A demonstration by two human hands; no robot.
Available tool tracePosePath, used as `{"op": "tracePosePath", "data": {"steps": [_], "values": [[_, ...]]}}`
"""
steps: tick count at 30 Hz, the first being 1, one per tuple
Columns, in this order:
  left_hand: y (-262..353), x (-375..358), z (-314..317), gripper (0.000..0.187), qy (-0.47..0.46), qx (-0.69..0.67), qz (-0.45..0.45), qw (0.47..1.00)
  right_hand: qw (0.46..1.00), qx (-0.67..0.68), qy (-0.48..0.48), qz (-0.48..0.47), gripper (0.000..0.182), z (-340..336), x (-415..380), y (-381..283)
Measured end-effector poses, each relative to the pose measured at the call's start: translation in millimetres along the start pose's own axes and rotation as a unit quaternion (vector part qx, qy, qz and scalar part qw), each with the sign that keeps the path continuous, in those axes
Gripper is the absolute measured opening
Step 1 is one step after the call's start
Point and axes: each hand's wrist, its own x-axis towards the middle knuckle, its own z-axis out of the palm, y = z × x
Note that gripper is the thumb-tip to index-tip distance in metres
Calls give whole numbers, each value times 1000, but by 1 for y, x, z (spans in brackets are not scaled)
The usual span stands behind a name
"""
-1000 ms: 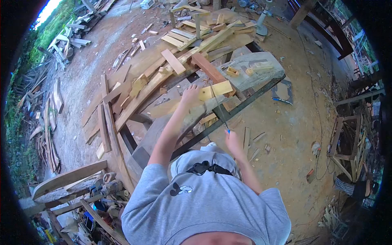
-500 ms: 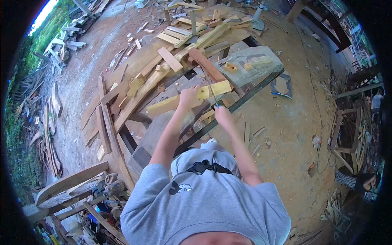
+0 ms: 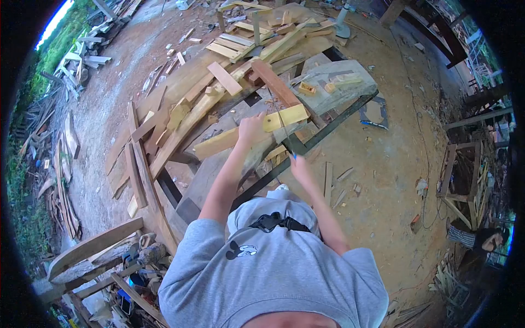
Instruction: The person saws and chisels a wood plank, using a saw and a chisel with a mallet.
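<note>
A yellowish wooden board (image 3: 217, 143) lies across the workbench (image 3: 203, 186), its right end reaching toward the front edge. My left hand (image 3: 251, 128) grips the board near its middle, fingers over the far edge. Closed around the handle of a handsaw (image 3: 294, 143), my right hand (image 3: 300, 168) is below the board's right part. The saw's blade crosses the board, and a bit of blue shows at the handle. A reddish-brown plank (image 3: 275, 83) lies just beyond the board. Whether the blade has cut into the wood is hard to see.
Long planks (image 3: 199, 115) and offcuts are heaped on the far side. A small wooden block (image 3: 307, 88) rests on the right part of the bench. A wooden frame (image 3: 459, 170) stands at right, and a beam structure (image 3: 98, 246) at lower left. A person (image 3: 481, 239) is at far right.
My right hand has drawn the saw back toward my body, so more of the blade shows below the board. My left hand stays on the board.
</note>
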Motion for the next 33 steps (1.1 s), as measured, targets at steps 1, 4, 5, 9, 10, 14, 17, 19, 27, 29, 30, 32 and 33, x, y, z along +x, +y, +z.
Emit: {"op": "tracePosePath", "data": {"steps": [1, 4, 5, 9, 10, 14, 17, 19, 27, 29, 30, 32, 33], "values": [[0, -1, 0, 64, 7, 1, 3, 1000, 999, -8, 23, -21, 33, 9, 22, -3], [3, -2, -6, 63, 2, 0, -8, 1000, 997, -10, 55, -58, 32, 14, 50, -13], [3, -2, -10, 61, -11, -1, -18, 1000, 997, -10, 53, -59, 32, 14, 42, -11], [-3, 2, -7, 57, -21, 5, -17, 1000, 1000, -9, -20, 2, 31, 15, -38, 45], [-2, 3, -8, 55, -17, 3, -11, 1000, 1000, 7, -16, -3, 31, 9, -56, 45], [-7, 1, 3, 52, 21, -3, 18, 1000, 998, 43, -33, 45, 31, 4, -36, 25], [-3, -1, -6, 55, 2, -6, 7, 1000, 1000, 16, 5, -2, 32, 12, 32, -11], [2, -3, -12, 53, 2, -15, 1, 1000, 999, 2, 22, -28, 33, 13, 45, -14], [7, -19, -25, 25, 3, -94, -52, 994, 995, 91, -24, -21, 29, 7, -53, 46], [2, -18, -14, 14, 72, -91, -24, 993, 995, -2, 20, -96, 34, 18, -40, 86], [-2, -16, -6, 11, 90, -55, -3, 994, 995, 5, 2, -98, 36, 10, -29, 55], [-5, -7, 3, 19, 83, -22, -14, 996, 993, 10, -29, -116, 38, 5, -1, 19], [-9, -11, -2, 19, 92, -15, -33, 995, 993, -12, -45, -111, 37, 6, 25, 16]]}}
